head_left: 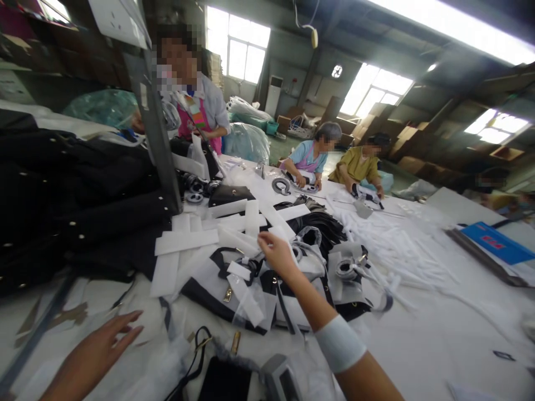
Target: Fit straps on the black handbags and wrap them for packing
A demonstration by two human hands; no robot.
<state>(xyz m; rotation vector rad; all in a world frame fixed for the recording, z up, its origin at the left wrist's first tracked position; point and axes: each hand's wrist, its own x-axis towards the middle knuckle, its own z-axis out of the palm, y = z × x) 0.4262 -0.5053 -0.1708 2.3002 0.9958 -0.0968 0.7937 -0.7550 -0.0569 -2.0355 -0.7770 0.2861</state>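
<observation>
My right hand (278,253) reaches over the pile in the middle of the table, fingers curled together beside white foam strips (252,218). Whether a strip is pinched in its fingertips is hidden. A pale band (340,342) wraps the forearm. Low on the left, my left hand (98,348) hovers with fingers apart and nothing in them. Under and beside the right hand lie black bags (217,303) with pale wrapping and a gold clasp (228,294). In front of me are a black item (225,380) and a grey device (281,376).
Black bags (112,228) are heaped at left beside a metal post (152,122). Black straps (320,220) and white strips (388,250) cover the table further back. A blue packet (497,242) lies right. Three co-workers (204,111) handle items across the table.
</observation>
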